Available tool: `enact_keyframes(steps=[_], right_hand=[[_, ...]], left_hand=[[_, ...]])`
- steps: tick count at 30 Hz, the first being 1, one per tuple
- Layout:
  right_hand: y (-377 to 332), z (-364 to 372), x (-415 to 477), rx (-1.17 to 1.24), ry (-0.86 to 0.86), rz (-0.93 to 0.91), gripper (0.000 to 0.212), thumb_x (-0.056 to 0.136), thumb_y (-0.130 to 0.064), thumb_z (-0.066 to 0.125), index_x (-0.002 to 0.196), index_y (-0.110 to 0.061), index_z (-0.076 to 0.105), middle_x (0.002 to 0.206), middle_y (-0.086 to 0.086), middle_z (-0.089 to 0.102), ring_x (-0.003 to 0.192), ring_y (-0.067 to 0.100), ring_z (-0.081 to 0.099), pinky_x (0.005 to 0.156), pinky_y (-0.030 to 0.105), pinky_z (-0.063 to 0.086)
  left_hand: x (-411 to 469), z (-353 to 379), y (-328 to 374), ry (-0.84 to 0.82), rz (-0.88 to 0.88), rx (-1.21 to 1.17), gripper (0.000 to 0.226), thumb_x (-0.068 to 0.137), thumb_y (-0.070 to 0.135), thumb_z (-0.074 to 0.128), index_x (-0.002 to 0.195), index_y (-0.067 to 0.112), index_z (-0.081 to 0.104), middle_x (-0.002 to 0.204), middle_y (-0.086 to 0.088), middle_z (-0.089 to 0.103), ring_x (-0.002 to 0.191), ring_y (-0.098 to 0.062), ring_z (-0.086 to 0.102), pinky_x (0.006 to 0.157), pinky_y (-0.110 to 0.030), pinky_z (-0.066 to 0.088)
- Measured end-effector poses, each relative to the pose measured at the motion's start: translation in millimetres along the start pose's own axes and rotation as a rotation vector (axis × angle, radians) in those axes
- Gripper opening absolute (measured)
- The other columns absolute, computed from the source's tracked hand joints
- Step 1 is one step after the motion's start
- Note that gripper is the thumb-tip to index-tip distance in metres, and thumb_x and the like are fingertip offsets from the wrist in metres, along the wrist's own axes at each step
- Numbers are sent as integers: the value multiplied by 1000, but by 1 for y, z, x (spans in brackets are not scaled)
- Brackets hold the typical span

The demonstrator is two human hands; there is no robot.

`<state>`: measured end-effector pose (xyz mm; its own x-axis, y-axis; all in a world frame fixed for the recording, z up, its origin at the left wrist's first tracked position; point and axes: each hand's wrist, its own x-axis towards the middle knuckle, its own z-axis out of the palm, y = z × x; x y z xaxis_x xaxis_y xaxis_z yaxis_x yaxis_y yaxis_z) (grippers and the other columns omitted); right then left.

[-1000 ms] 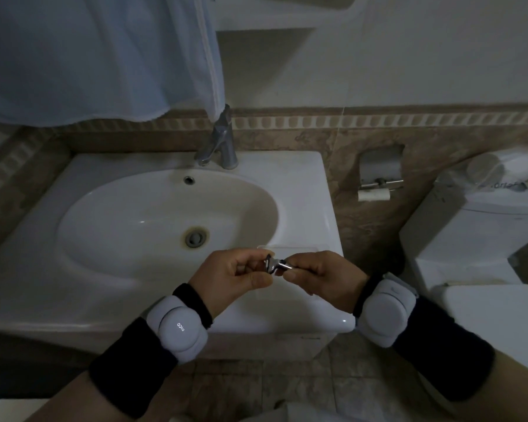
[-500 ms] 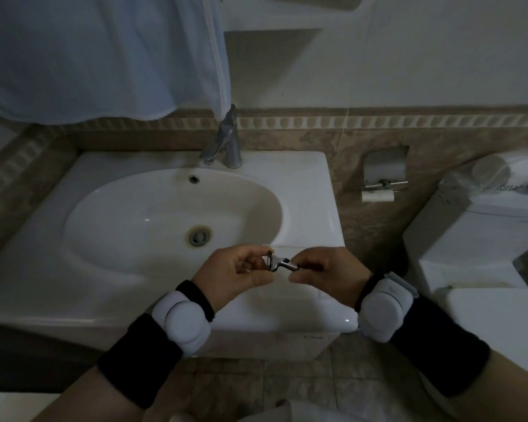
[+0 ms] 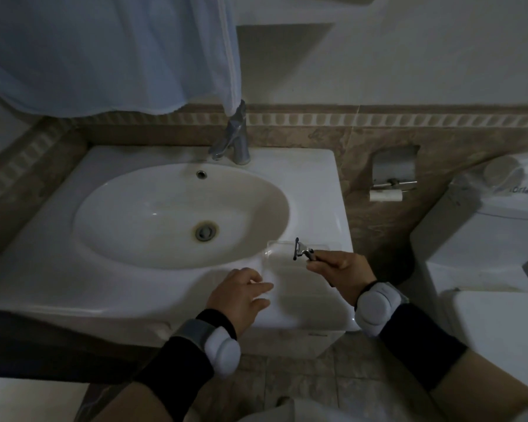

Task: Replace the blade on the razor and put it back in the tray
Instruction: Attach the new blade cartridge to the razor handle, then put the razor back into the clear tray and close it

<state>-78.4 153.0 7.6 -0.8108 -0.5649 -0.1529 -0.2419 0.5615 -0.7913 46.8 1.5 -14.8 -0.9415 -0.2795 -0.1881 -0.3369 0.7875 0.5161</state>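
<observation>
Dim bathroom light falls on a white sink (image 3: 58,269) that fills the middle of the frame, with a metal tap (image 3: 237,141) at its back edge and a pale blue towel (image 3: 104,50) hanging across the upper left. On my feed a clear plastic tray (image 3: 275,254) sits on the sink's flat rim, lower centre-right, just right of the basin. My right hand (image 3: 342,274) is clenched around the handle of the razor (image 3: 304,250), holding it above the tray's far right part; the razor head points up and left, tilted, and I cannot tell whether it touches the tray. My left hand (image 3: 241,296) is at the tray's near left corner, fingers loosely spread and grasping nothing that I can see; whether the fingertips rest on the tray edge is unclear. Both wrists carry white sensor pods over black cuffs. A toilet-paper holder (image 3: 393,175) is set into the brown tiled wall at right, and a white toilet cistern (image 3: 485,239) stands at the far right edge.
</observation>
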Motion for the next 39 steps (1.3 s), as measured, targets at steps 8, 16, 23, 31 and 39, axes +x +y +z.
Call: enact_keyframes(steps=[8, 16, 23, 31, 39], right_hand=[[5, -2, 1, 6, 22, 42, 23, 80, -10, 67, 98, 3, 69, 104, 24, 70, 104, 33, 61, 92, 31, 44], [14, -3, 3, -86, -13, -14, 21, 80, -12, 67, 94, 3, 71, 98, 22, 70, 96, 33, 62, 92, 41, 47], [15, -2, 8, -373, -182, -77, 31, 87, -27, 57, 116, -15, 63, 118, 8, 66, 114, 23, 56, 98, 29, 41], [12, 15, 16, -627, -336, -127, 34, 93, -31, 46, 122, -19, 57, 126, 6, 59, 118, 23, 50, 96, 29, 38], [19, 27, 20, -686, -351, -182, 34, 92, -31, 46, 118, -16, 62, 121, 11, 53, 115, 25, 45, 98, 28, 34]], left_hand=[[5, 7, -3, -42, -40, 106, 35, 89, 29, 50, 123, 20, 55, 127, -4, 48, 119, -20, 40, 103, -26, 33], [9, 12, -6, -64, -55, 162, 37, 89, 33, 48, 125, 23, 53, 125, -5, 49, 117, -22, 40, 103, -29, 33], [14, 13, -10, -78, -76, 216, 36, 90, 38, 45, 123, 29, 53, 122, -3, 50, 116, -21, 40, 102, -31, 32], [12, 15, -12, -64, -77, 239, 36, 90, 37, 43, 124, 32, 51, 122, -2, 49, 117, -21, 39, 100, -31, 31], [11, 14, -11, -51, -76, 249, 35, 91, 36, 41, 124, 34, 50, 121, -2, 49, 116, -21, 39, 98, -31, 28]])
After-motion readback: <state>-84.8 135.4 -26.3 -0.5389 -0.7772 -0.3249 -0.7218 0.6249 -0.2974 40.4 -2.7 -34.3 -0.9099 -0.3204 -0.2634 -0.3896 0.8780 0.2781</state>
